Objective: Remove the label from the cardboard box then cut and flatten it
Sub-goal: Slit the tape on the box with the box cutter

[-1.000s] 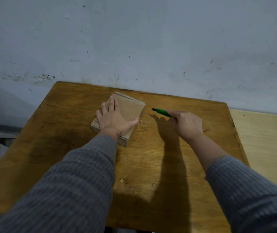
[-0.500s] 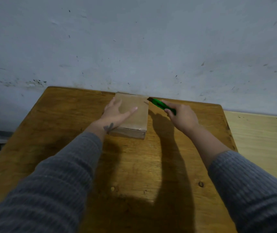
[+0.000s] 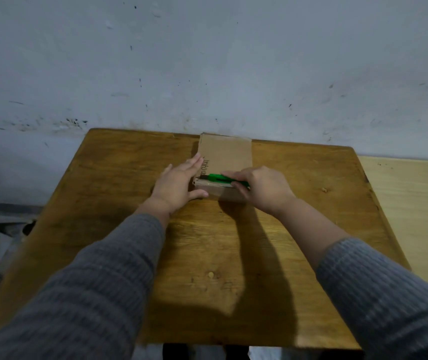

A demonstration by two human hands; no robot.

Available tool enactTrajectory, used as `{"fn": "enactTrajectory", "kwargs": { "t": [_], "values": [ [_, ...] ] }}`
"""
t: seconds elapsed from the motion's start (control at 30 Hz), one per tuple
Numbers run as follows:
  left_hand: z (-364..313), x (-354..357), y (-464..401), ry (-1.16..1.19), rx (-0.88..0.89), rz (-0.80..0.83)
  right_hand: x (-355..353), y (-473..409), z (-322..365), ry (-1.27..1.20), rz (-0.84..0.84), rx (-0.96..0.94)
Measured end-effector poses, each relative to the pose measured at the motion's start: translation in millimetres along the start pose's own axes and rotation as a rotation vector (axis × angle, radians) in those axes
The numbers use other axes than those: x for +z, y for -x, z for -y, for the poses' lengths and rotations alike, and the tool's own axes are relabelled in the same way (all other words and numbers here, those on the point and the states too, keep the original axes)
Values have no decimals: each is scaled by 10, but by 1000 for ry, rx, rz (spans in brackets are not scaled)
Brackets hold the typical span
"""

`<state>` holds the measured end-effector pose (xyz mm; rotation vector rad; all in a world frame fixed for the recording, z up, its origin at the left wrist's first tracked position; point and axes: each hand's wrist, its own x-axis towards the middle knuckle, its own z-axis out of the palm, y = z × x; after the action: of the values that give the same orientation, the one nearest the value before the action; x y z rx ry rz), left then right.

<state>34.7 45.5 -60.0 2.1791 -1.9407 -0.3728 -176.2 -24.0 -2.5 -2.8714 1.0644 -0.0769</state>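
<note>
Lying at the far edge of the wooden table (image 3: pixel 233 255), the cardboard box (image 3: pixel 227 158) is now braced by the flat, open left hand (image 3: pixel 175 185); the green utility knife (image 3: pixel 219 178), gripped in the right hand (image 3: pixel 262 188), has been brought onto its near edge, so cutting appears begun.

Closed brown cardboard box (image 3: pixel 227 157), flat on table

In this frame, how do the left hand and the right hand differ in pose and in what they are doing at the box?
The left hand lies open against the left side of the cardboard box, bracing it; the right hand is curled in a grip on the green cutter. The left hand holds no tool; the right hand lays the cutter along the box's near top edge. Both touch the box, and both arms wear grey sleeves.
</note>
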Motion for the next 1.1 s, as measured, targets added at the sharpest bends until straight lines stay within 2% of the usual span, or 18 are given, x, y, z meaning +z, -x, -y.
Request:
{"fn": "enactTrajectory", "kwargs": {
  "t": [0.3, 0.87, 1.1],
  "values": [
    [-38, 3, 12, -2, -42, 51, 17, 9, 210, 57, 12, -23],
    [-179, -77, 38, -108, -110, 86, -154, -127, 117, 274, 99, -84],
    [-256, -81, 8, -258, -31, 81, -171, -53, -21, 290, 102, -67]
  ]
}}
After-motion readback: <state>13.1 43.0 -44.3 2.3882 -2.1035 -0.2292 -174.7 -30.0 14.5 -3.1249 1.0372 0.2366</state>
